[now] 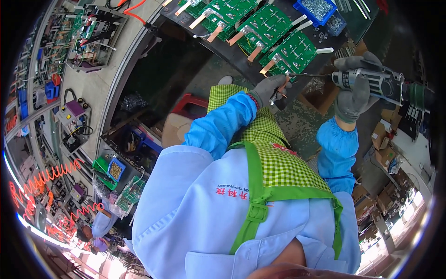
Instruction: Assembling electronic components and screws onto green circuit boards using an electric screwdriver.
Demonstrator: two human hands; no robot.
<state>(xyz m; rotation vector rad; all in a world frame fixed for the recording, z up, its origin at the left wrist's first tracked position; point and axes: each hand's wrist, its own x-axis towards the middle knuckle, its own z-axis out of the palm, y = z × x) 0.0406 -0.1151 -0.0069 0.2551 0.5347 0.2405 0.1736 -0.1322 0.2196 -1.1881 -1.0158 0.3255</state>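
Both my hands wear grey gloves. My left hand (268,90) is closed, its fingers pinching a copper strip (283,86) at the near corner of the closest green circuit board (295,52). A small silver end shows below these fingers; its kind is unclear. My right hand (354,93) is wrapped around a power screwdriver (371,83) with a grey and black body. The screwdriver lies roughly level, its long thin bit (312,75) pointing left to that board corner beside my left fingertips. Whether the tip touches a screw is too small to tell.
More green boards (265,28) with copper and pale strips lie in a row on the dark bench (251,69). A blue bin (320,10) of small metal parts stands at the far side. Cardboard boxes (385,156) sit at right, a red stool (190,103) at left.
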